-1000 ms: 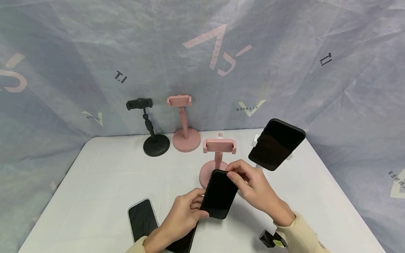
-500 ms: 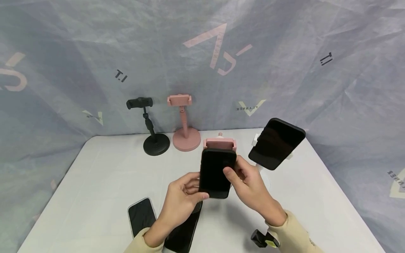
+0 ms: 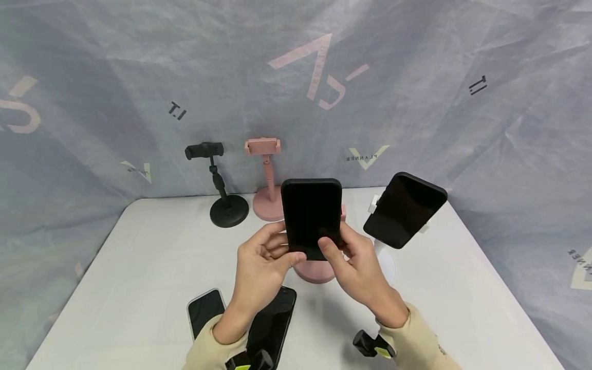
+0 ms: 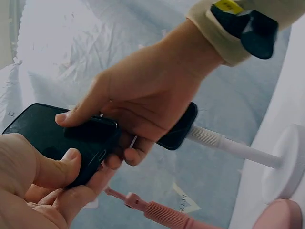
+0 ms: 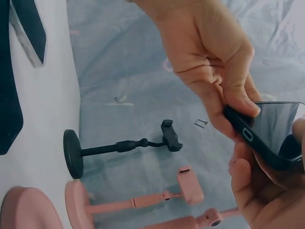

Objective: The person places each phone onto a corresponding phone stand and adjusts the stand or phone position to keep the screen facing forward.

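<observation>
A black smartphone (image 3: 311, 218) is held up by both hands, its dark screen towards me and its top edge away. My left hand (image 3: 259, 270) grips the lower left corner, thumb on the front, fingers behind. On the lower right my right hand (image 3: 363, 270) grips it, thumb laid on the screen. In the left wrist view that thumb also presses the phone (image 4: 52, 131) glass. Behind the phone stands a pink phone stand; its round base (image 3: 315, 273) shows below and a bit of its clamp (image 3: 343, 213) at the right, the rest hidden.
A white stand (image 3: 387, 264) at the right carries a tilted phone (image 3: 404, 210). At the back are a black stand (image 3: 228, 211) and another pink stand (image 3: 267, 203). Two phones, a silver-edged one (image 3: 205, 311) and a larger one (image 3: 275, 324), lie near the left forearm.
Both hands have raised the phone up and forward in front of the near pink stand, turning it from slanted to upright. The right thumb has slid from the top corner down onto the screen.
</observation>
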A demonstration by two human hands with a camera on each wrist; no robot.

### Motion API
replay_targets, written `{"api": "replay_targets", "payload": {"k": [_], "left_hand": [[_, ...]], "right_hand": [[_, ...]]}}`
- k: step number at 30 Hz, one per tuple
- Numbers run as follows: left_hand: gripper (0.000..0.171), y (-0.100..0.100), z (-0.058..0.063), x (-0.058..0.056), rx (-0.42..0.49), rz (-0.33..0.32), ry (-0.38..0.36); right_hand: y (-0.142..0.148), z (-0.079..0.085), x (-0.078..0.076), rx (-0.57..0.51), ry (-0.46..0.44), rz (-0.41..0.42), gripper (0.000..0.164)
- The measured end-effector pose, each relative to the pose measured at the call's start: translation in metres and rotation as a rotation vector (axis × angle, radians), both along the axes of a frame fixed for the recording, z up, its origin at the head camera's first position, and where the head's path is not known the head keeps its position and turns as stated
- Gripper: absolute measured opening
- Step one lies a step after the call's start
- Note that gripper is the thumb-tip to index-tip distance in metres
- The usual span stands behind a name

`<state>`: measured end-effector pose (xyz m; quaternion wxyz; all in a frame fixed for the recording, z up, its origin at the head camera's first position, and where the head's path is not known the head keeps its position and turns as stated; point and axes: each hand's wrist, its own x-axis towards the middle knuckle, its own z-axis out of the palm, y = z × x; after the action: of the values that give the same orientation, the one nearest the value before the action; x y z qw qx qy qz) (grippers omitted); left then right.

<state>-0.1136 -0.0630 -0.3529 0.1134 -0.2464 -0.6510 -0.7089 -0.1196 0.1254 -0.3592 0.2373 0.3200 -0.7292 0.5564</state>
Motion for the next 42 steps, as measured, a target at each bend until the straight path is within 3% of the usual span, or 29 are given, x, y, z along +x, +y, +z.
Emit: {"api": "replay_targets", "payload": {"k": [6, 12, 15, 19, 22, 25, 29, 36, 42], "left_hand": [[0.054, 0.003, 0.011, -0.003, 0.01, 0.015, 0.053], [0.055, 0.011, 0.012, -0.005, -0.027, 0.028, 0.122], [0.054, 0.013, 0.01, -0.007, -0.088, 0.092, 0.219], [0.041, 0.014, 0.007, -0.012, -0.18, 0.243, 0.351], [0.034, 0.012, 0.006, -0.016, -0.206, 0.331, 0.381], [0.037, 0.01, 0.004, -0.019, -0.217, 0.359, 0.367], [0.047, 0.01, 0.004, -0.023, -0.224, 0.308, 0.28], [0.054, 0.016, -0.003, -0.027, -0.175, 0.11, 0.092], [0.046, 0.02, -0.009, -0.033, -0.043, 0.036, 0.023]], "right_hand": [[0.003, 0.005, -0.001, -0.065, -0.001, 0.038, 0.023], [0.006, 0.006, -0.002, -0.163, -0.096, 0.059, 0.016], [0.006, 0.008, 0.001, -0.2, -0.139, 0.027, 0.013], [0.008, 0.012, 0.004, -0.228, -0.161, -0.028, 0.014], [0.011, 0.013, 0.005, -0.247, -0.206, -0.046, 0.014], [0.013, 0.014, 0.007, -0.258, -0.261, -0.053, 0.01], [0.013, 0.018, 0.009, -0.248, -0.341, -0.076, 0.011], [0.01, 0.02, 0.011, -0.215, -0.482, -0.144, 0.016], [0.009, 0.018, 0.008, -0.184, -0.52, -0.172, 0.019]]}}
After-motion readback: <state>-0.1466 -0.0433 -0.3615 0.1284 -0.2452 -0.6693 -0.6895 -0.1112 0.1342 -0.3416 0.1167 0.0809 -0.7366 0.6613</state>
